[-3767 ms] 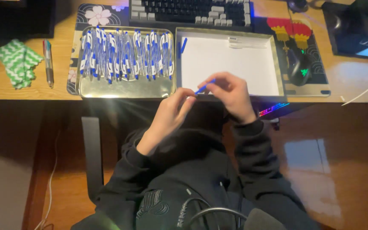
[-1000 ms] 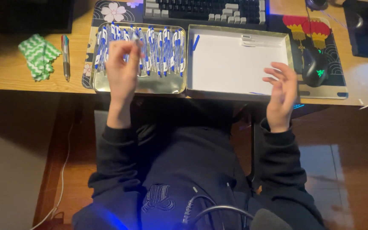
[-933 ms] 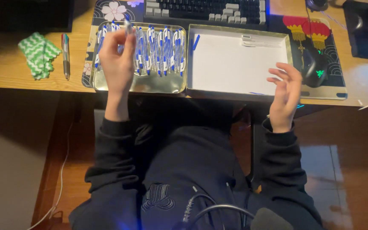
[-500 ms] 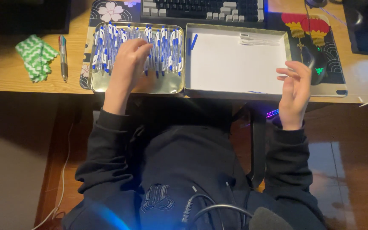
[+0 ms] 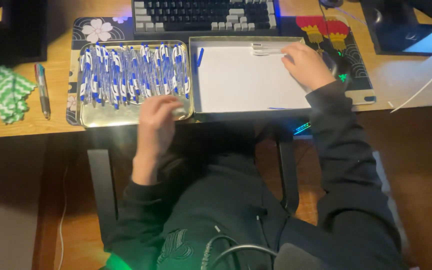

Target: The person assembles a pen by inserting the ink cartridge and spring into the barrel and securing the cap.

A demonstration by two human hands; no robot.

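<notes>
My left hand [image 5: 157, 119] hovers over the near edge of a shallow metal tray [image 5: 107, 116], fingers loosely curled with nothing visible in them. Several blue and white pens [image 5: 131, 72] lie in a row in that tray. My right hand [image 5: 303, 62] rests in the far right corner of a white-lined tray [image 5: 246, 80]. Its fingertips touch a few thin pale pen parts [image 5: 265, 49] there; a grip cannot be made out. A single blue pen piece [image 5: 199, 57] leans at the white tray's left wall.
A dark keyboard [image 5: 203, 15] lies behind both trays on a patterned desk mat [image 5: 96, 30]. A mouse [image 5: 337, 67] sits just right of my right hand. A green and white cloth [image 5: 6, 92] and a multicolour pen [image 5: 42, 90] lie at the left.
My left hand has drawn back from the pen row to the tray's near edge. My right hand has moved from beyond the desk's front edge up to the white tray's far right corner.
</notes>
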